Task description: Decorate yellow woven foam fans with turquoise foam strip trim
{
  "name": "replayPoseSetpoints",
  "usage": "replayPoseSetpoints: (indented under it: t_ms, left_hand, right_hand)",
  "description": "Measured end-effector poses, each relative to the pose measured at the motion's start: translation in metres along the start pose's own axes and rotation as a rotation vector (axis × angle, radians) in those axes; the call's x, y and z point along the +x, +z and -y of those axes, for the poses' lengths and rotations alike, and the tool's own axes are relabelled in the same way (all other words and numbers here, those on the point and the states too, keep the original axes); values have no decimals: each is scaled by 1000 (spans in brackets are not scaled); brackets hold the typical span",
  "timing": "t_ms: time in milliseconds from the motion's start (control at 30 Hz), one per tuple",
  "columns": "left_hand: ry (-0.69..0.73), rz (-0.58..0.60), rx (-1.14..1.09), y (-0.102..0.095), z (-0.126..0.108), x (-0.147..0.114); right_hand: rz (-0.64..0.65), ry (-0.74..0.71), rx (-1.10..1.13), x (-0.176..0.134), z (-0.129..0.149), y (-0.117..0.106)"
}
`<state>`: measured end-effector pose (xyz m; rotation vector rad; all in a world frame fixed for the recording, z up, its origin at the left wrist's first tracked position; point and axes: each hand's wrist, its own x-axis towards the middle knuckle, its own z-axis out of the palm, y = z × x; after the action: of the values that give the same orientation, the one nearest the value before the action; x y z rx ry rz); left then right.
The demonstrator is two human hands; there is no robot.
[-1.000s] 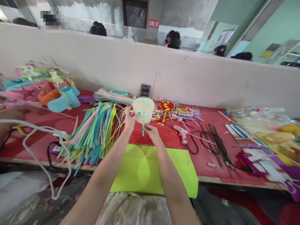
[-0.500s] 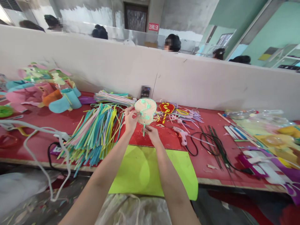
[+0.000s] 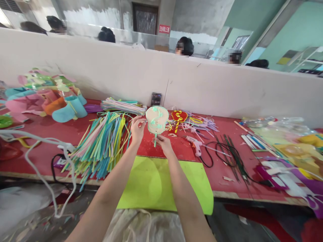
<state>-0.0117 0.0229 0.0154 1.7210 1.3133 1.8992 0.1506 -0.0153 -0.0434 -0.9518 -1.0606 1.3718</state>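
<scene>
A small hand fan (image 3: 156, 118) stands upright in front of me, with a cream face, a mint-green fuzzy outline and green decorations on it. Its green handle is pinched low down by the fingers of my right hand (image 3: 163, 144). Just left of the fan's edge is my left hand (image 3: 138, 128), its thumb and fingertips brought together. Whether anything tiny is between them I cannot make out. Behind and to the right lies a red fan with yellow trim (image 3: 179, 116).
Left of my arms lies a big bundle of pastel pipe cleaners (image 3: 101, 148). A glue gun (image 3: 197, 146) with its cable rests to the right. Lime-green sheet (image 3: 148, 188) covers the table's front. Felt pieces (image 3: 65, 107) pile at far left; a white partition (image 3: 121, 74) stands behind.
My left hand has drawn back a little to the left, off the fan's edge. The fan and my right hand stay nearly in place.
</scene>
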Motion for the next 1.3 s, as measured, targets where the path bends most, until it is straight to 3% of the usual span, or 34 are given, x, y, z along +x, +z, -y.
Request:
replayPoseSetpoints:
  t_ms: [267, 533, 633, 867, 1300]
  left_hand:
    - [-174, -115, 11, -3, 28, 1]
    - [-243, -164, 28, -8, 29, 3]
    - [-206, -136, 29, -7, 20, 2]
    - [25, 7, 146, 7, -6, -1]
    - [1, 19, 161, 13, 0, -1]
  right_hand:
    - [13, -12, -27, 2, -4, -4]
    - [13, -4, -27, 1, -3, -4]
    - [-4, 2, -30, 1, -2, -3]
    - [-8, 8, -3, -2, 3, 1]
    - [-29, 17, -13, -3, 7, 4]
